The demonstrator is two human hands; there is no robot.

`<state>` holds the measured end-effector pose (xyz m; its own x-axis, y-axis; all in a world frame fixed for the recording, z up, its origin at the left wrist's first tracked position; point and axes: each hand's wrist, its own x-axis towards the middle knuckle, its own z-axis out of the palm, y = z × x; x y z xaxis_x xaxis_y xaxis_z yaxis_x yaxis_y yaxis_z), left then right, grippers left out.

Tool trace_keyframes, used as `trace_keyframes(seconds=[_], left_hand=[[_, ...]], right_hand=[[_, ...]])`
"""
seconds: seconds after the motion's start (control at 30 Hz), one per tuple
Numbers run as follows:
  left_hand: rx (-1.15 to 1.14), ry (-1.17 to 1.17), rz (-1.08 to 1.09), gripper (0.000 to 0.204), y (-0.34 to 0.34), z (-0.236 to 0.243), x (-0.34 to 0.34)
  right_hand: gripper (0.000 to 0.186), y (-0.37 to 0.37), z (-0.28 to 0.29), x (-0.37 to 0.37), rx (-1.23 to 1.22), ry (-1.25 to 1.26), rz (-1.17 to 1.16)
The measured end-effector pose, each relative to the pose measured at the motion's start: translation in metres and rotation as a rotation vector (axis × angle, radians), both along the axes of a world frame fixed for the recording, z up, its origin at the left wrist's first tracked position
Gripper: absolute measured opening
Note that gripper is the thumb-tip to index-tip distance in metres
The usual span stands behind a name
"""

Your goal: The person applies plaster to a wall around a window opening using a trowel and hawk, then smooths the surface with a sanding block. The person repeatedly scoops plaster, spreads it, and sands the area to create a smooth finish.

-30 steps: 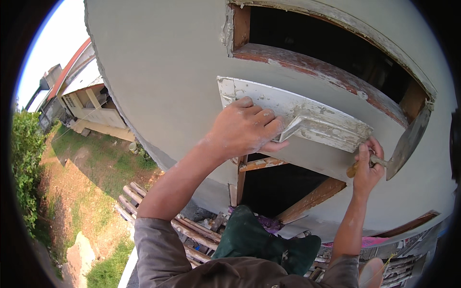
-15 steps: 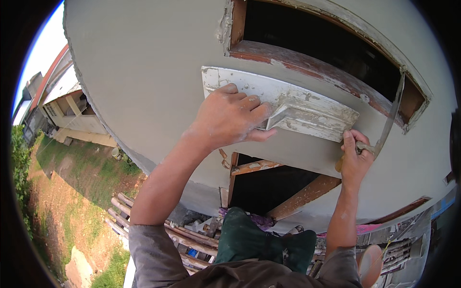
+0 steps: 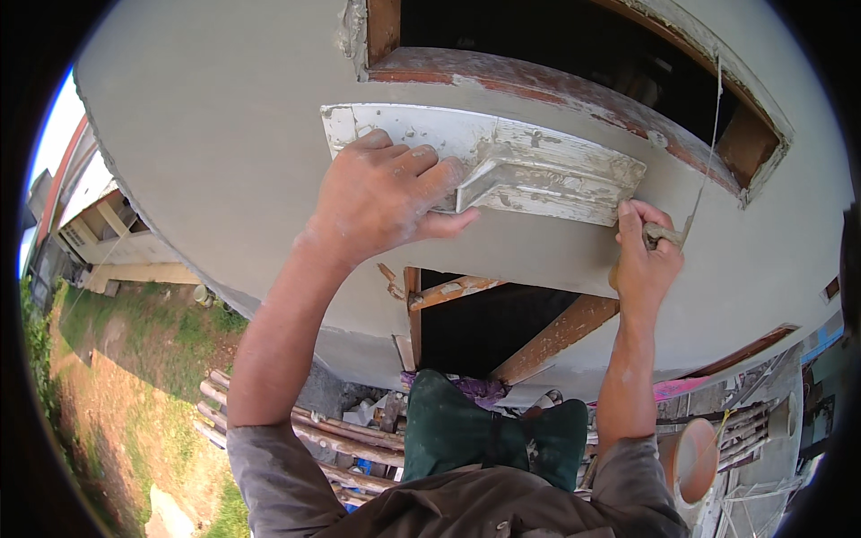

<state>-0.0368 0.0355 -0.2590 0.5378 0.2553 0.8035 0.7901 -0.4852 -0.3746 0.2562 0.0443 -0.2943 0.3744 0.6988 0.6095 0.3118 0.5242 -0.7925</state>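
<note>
Left hand [image 3: 381, 193] is closed around the left end of the handle on one long pale float [image 3: 511, 142], fingers curled over the back and thumb pointing right. To the left of this hand extends one grey wall [image 3: 206, 134]; the float lies over its face, tilted down toward the right. Below and right of the hand is one lower opening [image 3: 484, 332]; above and right is one upper opening [image 3: 538, 45]. At the float's lower right corner, the right hand [image 3: 647, 260] is closed on one trowel [image 3: 662, 235], blade nearly edge-on and rising above the fist; its fingertips appear to touch the corner. Below the right hand stands one reddish round container [image 3: 695, 457]. The step in hand appears to be smoothing the wall between the two openings. The next move calls for even float pressure, with both edges clear of the frames.
</note>
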Motion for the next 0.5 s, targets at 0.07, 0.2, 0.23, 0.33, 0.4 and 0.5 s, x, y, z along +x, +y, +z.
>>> trace_keyframes(seconds=[0.07, 0.2, 0.23, 0.33, 0.4, 0.5], left_hand=[[-0.005, 0.005, 0.007, 0.035, 0.0002, 0.0006, 0.0000], [-0.015, 0.008, 0.006, 0.035, -0.0005, 0.0011, 0.0001], [-0.019, 0.010, 0.005, 0.035, -0.0005, 0.0013, -0.0001], [-0.013, 0.010, -0.023, 0.037, 0.0000, 0.0015, -0.0005], [-0.008, 0.012, -0.032, 0.039, -0.0001, 0.0017, -0.0010], [-0.011, 0.020, -0.018, 0.039, -0.0008, 0.0018, -0.0011]], right_hand=[[0.012, 0.0008, 0.0001, -0.0005, 0.042, -0.021, -0.005], [0.010, 0.0013, 0.0000, -0.0008, 0.034, -0.044, -0.043], [0.010, 0.0013, -0.0001, -0.0010, 0.042, -0.041, -0.041], [0.010, 0.0023, -0.0004, -0.0022, 0.073, -0.022, -0.027], [0.010, 0.0027, -0.0006, -0.0025, 0.062, -0.016, -0.030], [0.010, 0.0034, -0.0008, -0.0020, 0.088, -0.034, -0.022]])
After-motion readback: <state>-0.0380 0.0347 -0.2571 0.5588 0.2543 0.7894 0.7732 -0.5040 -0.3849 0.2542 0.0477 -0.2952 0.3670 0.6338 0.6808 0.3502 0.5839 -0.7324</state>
